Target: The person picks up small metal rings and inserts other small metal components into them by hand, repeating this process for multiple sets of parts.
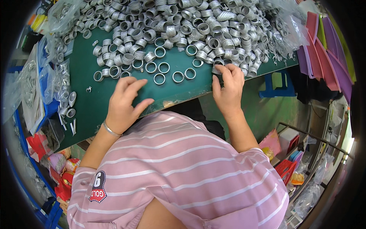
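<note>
At the green table's [105, 91] near edge, your right hand [228, 86] curls its fingers at a silver ring [218, 61], grip unclear, while your left hand [124, 101] hovers spread and empty; you seem to be picking out singles, which calls for a light pinch.

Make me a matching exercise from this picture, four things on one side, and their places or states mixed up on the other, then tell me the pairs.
Things:
1. Left hand
2. Right hand
3. Stool
4. Heap of metal rings

Places or states:
A. Blue, beyond the table's edge on the picture's right
B. Thumb and fingers apart, bracelet at the wrist
C. Piled across the far side of the green tabletop
D. Thumb and fingers on a silver ring

Pairs: 1-B, 2-D, 3-A, 4-C
</note>
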Motion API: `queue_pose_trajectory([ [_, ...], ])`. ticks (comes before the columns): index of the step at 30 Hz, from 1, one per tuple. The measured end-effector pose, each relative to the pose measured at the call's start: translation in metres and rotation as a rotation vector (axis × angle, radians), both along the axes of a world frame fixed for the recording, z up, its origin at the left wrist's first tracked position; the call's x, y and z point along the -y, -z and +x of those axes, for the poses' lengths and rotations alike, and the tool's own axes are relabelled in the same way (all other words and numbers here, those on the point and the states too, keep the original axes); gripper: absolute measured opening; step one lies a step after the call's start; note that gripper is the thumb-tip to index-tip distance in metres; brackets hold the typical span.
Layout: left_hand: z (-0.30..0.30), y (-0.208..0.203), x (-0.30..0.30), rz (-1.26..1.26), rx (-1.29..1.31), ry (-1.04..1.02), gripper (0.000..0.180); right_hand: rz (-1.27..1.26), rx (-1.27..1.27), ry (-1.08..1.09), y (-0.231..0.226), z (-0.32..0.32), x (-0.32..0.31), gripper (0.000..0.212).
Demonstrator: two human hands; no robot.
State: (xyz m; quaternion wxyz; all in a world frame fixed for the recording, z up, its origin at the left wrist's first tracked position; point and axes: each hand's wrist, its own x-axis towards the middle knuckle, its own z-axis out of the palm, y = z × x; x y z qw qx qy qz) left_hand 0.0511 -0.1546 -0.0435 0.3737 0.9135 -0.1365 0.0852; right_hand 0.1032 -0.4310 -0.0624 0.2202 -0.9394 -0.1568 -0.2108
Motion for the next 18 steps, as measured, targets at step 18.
queue_pose_trajectory([
  [18, 0.024, -0.001, 0.042, -0.688, -0.615, 0.132, 0.041, 1.187, -0.795, -0.202, -0.002, -0.019, -0.041, 0.014],
])
